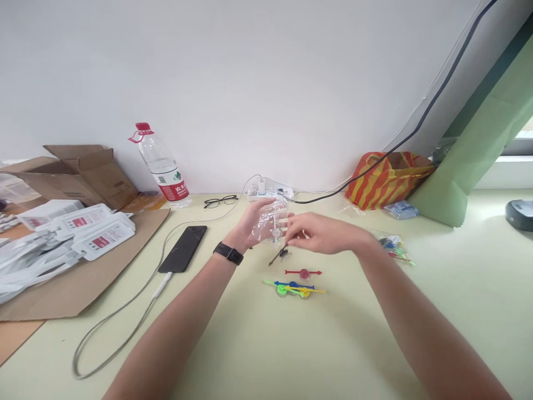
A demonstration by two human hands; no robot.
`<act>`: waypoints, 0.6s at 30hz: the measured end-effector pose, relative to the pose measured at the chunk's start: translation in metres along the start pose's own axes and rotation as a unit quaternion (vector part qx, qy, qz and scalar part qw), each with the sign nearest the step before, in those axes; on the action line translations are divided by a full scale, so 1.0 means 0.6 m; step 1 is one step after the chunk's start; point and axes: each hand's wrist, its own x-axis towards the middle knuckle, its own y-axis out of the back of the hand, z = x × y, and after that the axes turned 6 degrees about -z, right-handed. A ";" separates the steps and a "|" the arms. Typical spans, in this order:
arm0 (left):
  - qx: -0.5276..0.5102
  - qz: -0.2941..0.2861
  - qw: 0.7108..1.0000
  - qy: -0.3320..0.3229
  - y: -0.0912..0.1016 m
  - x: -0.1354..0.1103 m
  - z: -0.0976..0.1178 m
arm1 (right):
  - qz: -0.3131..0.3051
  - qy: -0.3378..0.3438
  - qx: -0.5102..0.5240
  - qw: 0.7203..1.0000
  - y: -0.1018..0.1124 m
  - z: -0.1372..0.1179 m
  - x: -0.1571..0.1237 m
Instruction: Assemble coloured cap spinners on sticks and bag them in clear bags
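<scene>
My left hand (251,218), with a black watch on the wrist, holds a clear plastic bag (268,222) across its palm and fingers. A white arrow spinner (276,230) shows in or behind the clear film; I cannot tell which. Just right of the bag, my right hand (314,230) pinches one end of a black arrow spinner (283,253), which slants down to the left. Below the hands, a red arrow spinner (304,273) lies apart on the table. Green, blue and yellow arrow spinners (293,288) overlap in a small pile nearer me.
A dark phone (183,249) on a charging cable, glasses (221,201) and a large bottle (166,172) stand or lie leftward. Cardboard (141,244) bears white tags (102,236). Rightward are a bag of colourful pieces (393,246) and a striped bag (370,180). A power strip (262,191) sits behind.
</scene>
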 end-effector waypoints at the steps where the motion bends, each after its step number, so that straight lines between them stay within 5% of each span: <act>1: 0.001 -0.012 1.000 0.007 0.001 0.000 0.000 | 0.043 0.002 0.000 0.999 0.013 0.000 -0.012; 7: 0.047 -0.083 0.993 0.063 -0.004 -0.004 -0.001 | 0.301 -0.027 0.076 0.950 0.063 0.026 -0.063; 10: 0.071 -0.122 0.987 0.083 -0.010 -0.006 -0.002 | 0.375 -0.058 0.083 0.922 0.069 0.045 -0.069; 18: 0.107 -0.157 0.978 0.080 -0.019 -0.009 -0.005 | 0.297 -0.097 0.113 0.943 0.057 0.059 -0.054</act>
